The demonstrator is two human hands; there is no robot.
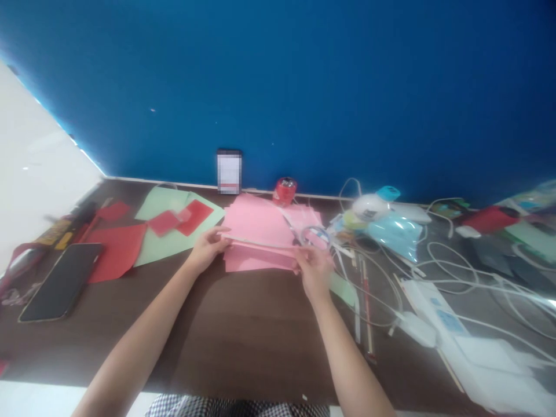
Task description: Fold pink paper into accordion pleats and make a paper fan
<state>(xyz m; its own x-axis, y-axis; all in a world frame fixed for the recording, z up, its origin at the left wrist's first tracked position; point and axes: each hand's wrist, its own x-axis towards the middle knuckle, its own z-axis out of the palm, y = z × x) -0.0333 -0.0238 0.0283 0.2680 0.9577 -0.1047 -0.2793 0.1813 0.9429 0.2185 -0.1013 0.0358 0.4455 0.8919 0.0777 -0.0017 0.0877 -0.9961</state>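
Note:
A pile of pink paper sheets (258, 219) lies at the middle of the dark brown table. My left hand (211, 246) pinches the left edge of the upper pink paper, and my right hand (313, 271) grips its right end. Between my hands the near edge of that paper is lifted or folded, with other pink sheets below it. Blur hides the fingertips of my right hand in part. A roll of tape (316, 237) lies just beyond my right hand, and a red can (285, 191) stands behind the pile.
On the left lie a black phone (63, 284), red paper (117, 252) and light green paper (163, 249). Another phone (229, 172) leans on the blue partition (278, 87). To the right are tangled white cables (456, 284), a power strip (438, 310) and a blue plastic packet (397, 234).

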